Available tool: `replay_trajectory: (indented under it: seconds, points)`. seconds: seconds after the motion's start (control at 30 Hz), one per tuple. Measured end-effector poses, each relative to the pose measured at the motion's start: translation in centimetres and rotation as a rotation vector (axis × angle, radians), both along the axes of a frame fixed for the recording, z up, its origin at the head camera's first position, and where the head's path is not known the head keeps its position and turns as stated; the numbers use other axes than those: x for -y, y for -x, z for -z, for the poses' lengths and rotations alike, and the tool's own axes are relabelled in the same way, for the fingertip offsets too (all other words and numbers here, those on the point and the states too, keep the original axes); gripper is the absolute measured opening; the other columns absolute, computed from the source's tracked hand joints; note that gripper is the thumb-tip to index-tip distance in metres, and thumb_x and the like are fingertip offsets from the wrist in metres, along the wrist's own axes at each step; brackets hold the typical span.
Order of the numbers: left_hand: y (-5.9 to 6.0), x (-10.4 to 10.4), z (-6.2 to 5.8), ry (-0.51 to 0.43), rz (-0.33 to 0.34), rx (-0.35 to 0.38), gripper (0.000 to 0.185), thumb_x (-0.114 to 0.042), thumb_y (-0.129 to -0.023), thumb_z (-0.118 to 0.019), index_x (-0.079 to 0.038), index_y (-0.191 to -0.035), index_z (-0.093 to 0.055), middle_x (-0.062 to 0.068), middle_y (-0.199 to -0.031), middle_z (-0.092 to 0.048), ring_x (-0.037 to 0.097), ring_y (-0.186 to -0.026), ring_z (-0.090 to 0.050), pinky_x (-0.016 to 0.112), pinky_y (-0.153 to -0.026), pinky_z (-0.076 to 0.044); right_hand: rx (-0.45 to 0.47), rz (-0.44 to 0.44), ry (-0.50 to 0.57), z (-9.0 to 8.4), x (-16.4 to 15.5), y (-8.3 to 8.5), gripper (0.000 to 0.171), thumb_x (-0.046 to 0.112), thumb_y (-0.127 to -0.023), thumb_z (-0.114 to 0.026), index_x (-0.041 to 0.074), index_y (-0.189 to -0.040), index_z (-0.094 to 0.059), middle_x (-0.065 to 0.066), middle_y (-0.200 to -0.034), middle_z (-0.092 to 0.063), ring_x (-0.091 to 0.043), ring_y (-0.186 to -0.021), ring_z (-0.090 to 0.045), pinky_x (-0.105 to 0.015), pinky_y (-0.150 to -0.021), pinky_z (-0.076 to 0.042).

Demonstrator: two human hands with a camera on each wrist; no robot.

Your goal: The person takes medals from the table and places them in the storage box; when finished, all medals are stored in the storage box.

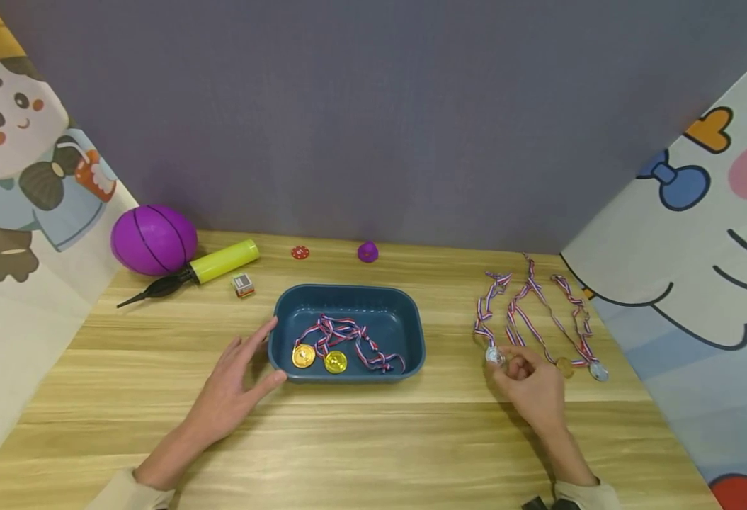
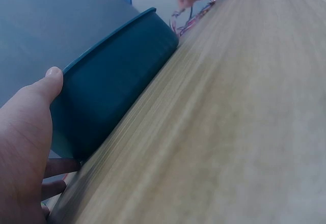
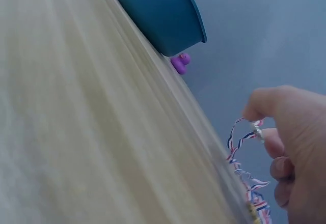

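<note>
My right hand (image 1: 532, 386) pinches a silver medal (image 1: 493, 355) between thumb and forefinger; in the right wrist view the medal (image 3: 257, 131) is lifted, its striped ribbon (image 3: 235, 150) trailing down. At the left end of a dark blue basin (image 1: 348, 377), my left hand (image 1: 226, 393) is spread, thumb and fingertips right at the wall. Inside the basin lie an orange-gold medal (image 1: 303, 355) and a yellow-gold medal (image 1: 335, 362) with tangled red, white and blue ribbons. Just right of my right hand are a gold medal (image 1: 564, 367) and another silver medal (image 1: 598, 371).
Along the back left sit a purple ball (image 1: 154, 241), a yellow hand pump (image 1: 223, 262) and a small box (image 1: 243, 285). Behind the basin are a red chip (image 1: 299, 252) and a purple rubber duck (image 1: 367, 251). A grey wall (image 1: 360, 127) closes off the back.
</note>
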State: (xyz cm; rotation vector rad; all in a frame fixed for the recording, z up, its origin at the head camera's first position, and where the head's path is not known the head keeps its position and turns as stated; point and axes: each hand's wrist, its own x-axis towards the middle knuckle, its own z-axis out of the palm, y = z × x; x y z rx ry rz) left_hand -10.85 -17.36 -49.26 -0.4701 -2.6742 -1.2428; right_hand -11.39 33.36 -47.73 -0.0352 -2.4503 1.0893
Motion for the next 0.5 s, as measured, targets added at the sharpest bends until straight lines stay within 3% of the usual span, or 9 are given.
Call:
replay_trajectory:
  seconds: [0.27,0.5]
  points:
    - [0.1,-0.1,0.0,0.007,-0.001,0.001,0.087,-0.039,-0.104,-0.077,-0.035,-0.177,-0.03,0.021,-0.168,-0.051,0.062,-0.155,-0.038,0.085,-0.125,-0.02,-0.179,-0.027,-0.083,-1.9,-0.1,-0.2,0.024,0.003,-0.075,-0.088,0.004,-0.099,-0.084,0.001,-0.066,-0.062,0.006,-0.052,-0.038,-0.013,-0.045,-0.03]
    - [0.2,0.0,0.1,-0.001,0.001,-0.004,0.087,-0.037,-0.104,-0.077,-0.034,-0.177,-0.03,0.021,-0.168,-0.051,0.058,-0.154,-0.041,0.081,-0.128,-0.02,-0.341,-0.04,-0.176,-3.1,0.0,0.4,0.03,0.009,-0.074,-0.085,0.001,-0.103,-0.082,-0.005,-0.071,-0.062,0.009,-0.056,-0.039,-0.01,-0.049,-0.03]
